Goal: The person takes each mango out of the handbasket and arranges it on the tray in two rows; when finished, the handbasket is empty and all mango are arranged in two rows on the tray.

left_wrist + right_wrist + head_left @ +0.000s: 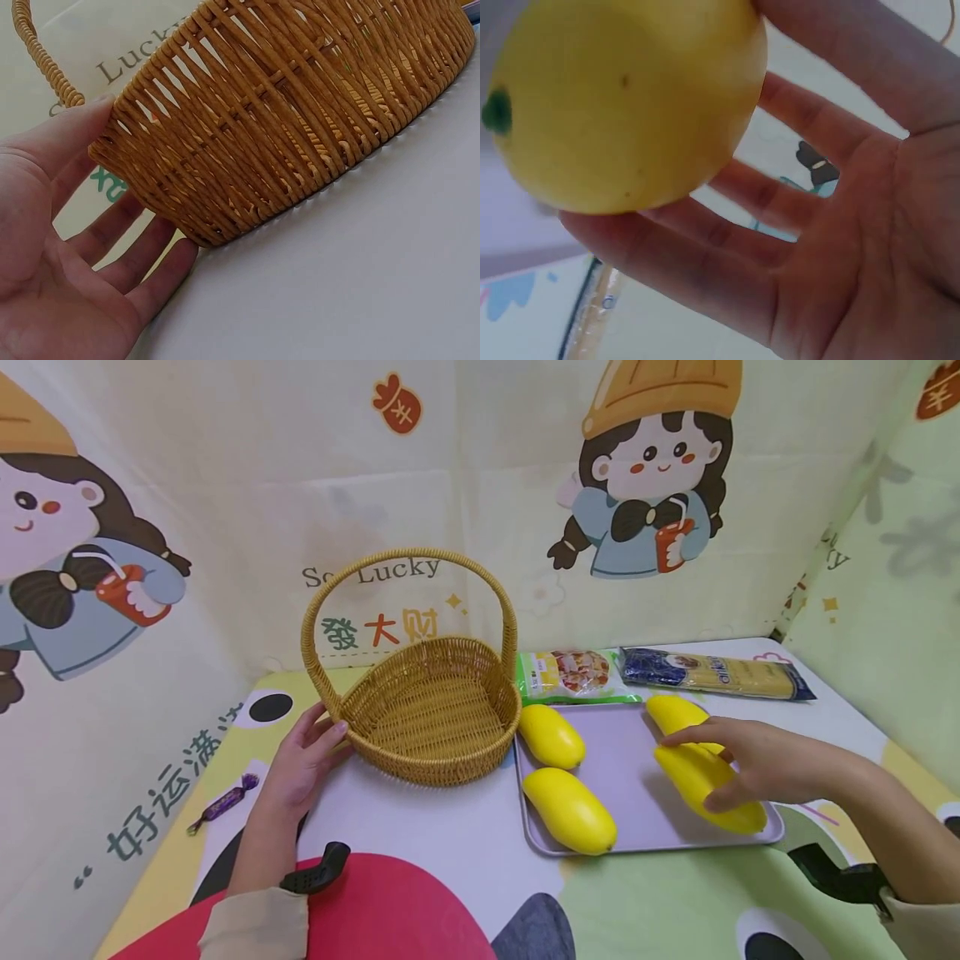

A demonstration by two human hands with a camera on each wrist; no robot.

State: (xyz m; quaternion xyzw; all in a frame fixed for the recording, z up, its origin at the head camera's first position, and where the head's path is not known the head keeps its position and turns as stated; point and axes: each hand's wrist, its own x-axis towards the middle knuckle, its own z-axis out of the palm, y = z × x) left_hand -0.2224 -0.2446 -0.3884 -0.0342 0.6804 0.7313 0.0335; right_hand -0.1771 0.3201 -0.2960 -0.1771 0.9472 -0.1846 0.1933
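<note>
A wicker basket with a tall arched handle stands upright at the centre left, nothing inside it. My left hand holds its left end, the thumb on the rim and the other fingers around the outer side. Over the right side of a lilac tray, my right hand grips a yellow mango between thumb and fingers; its green stem end shows in the right wrist view. Another mango lies just behind it, partly covered. Two more mangoes, one rear and one front, lie along the tray's left side.
Behind the tray lie a green-edged food packet and a long pasta pack. A purple-wrapped candy lies left of my left hand. A printed cloth wall rises close behind the basket.
</note>
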